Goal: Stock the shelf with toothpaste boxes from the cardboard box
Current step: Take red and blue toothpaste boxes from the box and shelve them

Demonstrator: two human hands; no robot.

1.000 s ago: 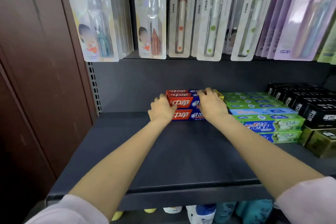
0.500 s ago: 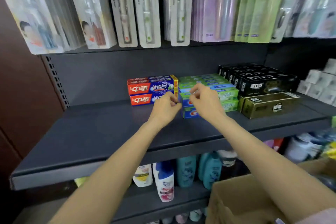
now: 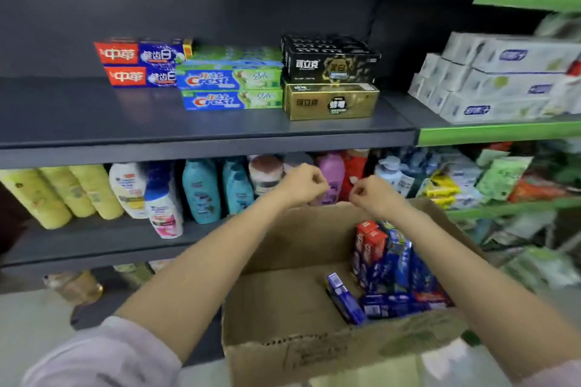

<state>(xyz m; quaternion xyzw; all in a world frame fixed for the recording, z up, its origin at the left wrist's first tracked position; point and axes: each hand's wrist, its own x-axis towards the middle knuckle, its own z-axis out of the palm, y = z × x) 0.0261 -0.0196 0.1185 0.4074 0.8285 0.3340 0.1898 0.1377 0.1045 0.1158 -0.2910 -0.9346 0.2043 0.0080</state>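
Note:
Two red-and-blue toothpaste boxes [image 3: 141, 64] lie stacked at the left of the row on the dark shelf [image 3: 207, 135]. An open cardboard box [image 3: 314, 352] sits low in front of me with several red-and-blue toothpaste boxes [image 3: 393, 273] piled along its right side. My left hand [image 3: 303, 184] and right hand [image 3: 374, 195] hover side by side above the box's far rim, fingers loosely curled, holding nothing.
Green Crest boxes [image 3: 231, 88], black boxes [image 3: 330, 60] and a gold box [image 3: 330, 102] fill the row rightward. White boxes [image 3: 503, 78] sit on the green-edged shelf [image 3: 496, 132]. Bottles [image 3: 163, 195] line the lower shelf. Bare shelf surface lies left of the stack.
Both hands have left the stacked boxes on the shelf and dropped to above the cardboard box. My view has swung down and to the right.

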